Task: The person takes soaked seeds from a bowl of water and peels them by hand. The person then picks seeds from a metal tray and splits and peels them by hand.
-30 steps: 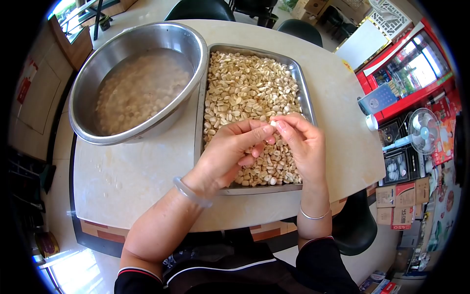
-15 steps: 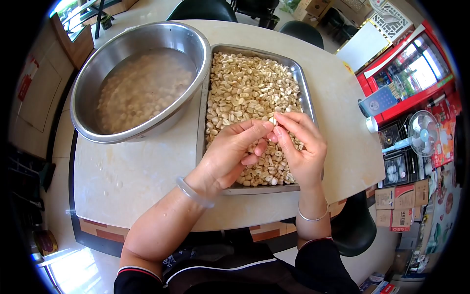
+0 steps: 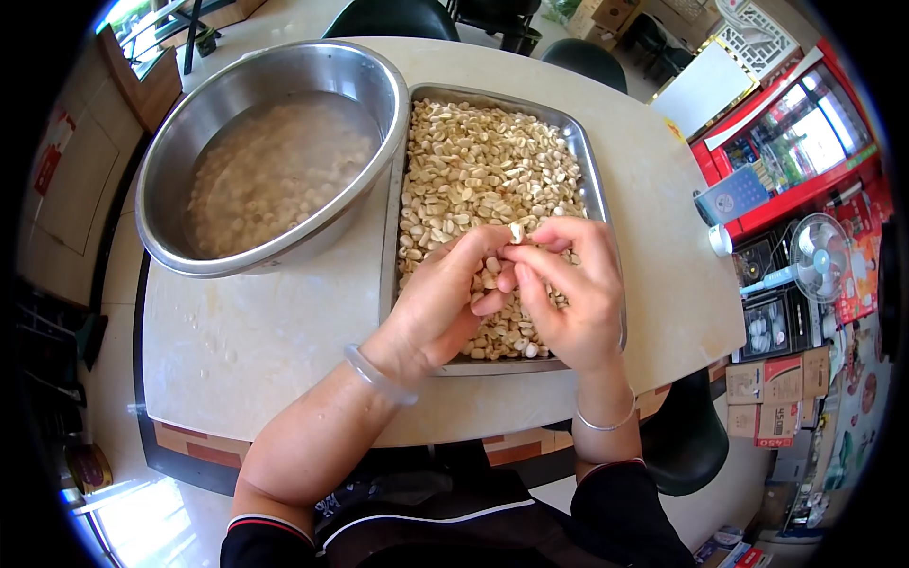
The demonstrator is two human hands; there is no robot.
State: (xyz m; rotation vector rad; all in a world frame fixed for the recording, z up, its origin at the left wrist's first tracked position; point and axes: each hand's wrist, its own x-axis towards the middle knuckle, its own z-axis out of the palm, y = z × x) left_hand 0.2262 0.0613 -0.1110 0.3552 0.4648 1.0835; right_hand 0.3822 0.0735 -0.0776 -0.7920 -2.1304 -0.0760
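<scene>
Over the near part of a steel tray, my left hand and my right hand meet at the fingertips. A split pale seed, like a lotus seed, sits between my left thumb and the right fingertips. My left fingers curl around more seeds, partly hidden in the palm. The right hand's fingers and thumb are drawn together in a pinch. Beneath both hands, cream-coloured lotus seeds, many of them split, fill the tray in a thick layer.
Left of the tray stands a large steel basin holding cloudy water and soaking seeds. Both rest on a pale table. Dark chairs surround it. A fan and cardboard boxes are at the right.
The fingertips have shifted slightly left. The right hand has turned inward, and the seed at the fingertips now shows more clearly, looking split. Tray and basin stay put.
</scene>
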